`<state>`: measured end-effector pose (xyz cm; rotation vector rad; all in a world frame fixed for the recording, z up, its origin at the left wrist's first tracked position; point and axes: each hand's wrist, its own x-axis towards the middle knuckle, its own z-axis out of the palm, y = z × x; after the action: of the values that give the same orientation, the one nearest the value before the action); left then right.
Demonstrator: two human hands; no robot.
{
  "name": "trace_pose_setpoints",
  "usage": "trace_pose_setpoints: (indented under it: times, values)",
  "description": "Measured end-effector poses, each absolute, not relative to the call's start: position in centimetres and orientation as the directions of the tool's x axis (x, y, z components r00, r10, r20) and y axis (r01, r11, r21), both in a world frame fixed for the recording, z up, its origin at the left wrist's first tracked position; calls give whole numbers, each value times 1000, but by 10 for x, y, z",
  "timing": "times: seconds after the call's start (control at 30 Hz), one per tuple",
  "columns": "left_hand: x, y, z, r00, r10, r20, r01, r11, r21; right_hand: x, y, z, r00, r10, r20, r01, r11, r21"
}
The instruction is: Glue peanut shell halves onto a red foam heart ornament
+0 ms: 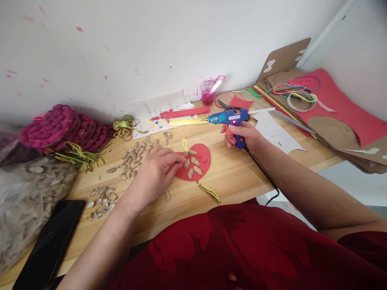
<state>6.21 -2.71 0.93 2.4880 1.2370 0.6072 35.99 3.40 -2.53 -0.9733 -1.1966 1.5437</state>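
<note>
My right hand is wrapped round the handle of a blue glue gun, whose nozzle points left above the table. A red paper disc lies flat on the wood, with several peanuts on it, a yellow loop at its top and a yellow-green tassel below. Over the disc's left part, my left hand has its thumb and forefinger together at a peanut. Left of that hand lies a pile of loose peanuts.
Peanut shells, a black phone, a bag of peanuts and magenta discs occupy the left. Behind stands a cup of pink paint. Red paper and cardboard lie right; the gun's black cord crosses the front edge.
</note>
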Motion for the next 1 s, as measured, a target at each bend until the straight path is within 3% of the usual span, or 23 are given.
trace_pose_setpoints:
  times: [0.47,0.83,1.0]
  values:
    - [76,-73,3,268,948,174,846,-317,428,359,23,-19,-287,957,-38,-163,-88,-983]
    - [90,-81,-3,244,944,220,867,-314,387,358,21,-18,-306,951,-35,-122,-76,-990]
    - [119,-97,37,413,851,324,726,-522,447,357,18,-15,-292,956,-38,-124,-77,-989]
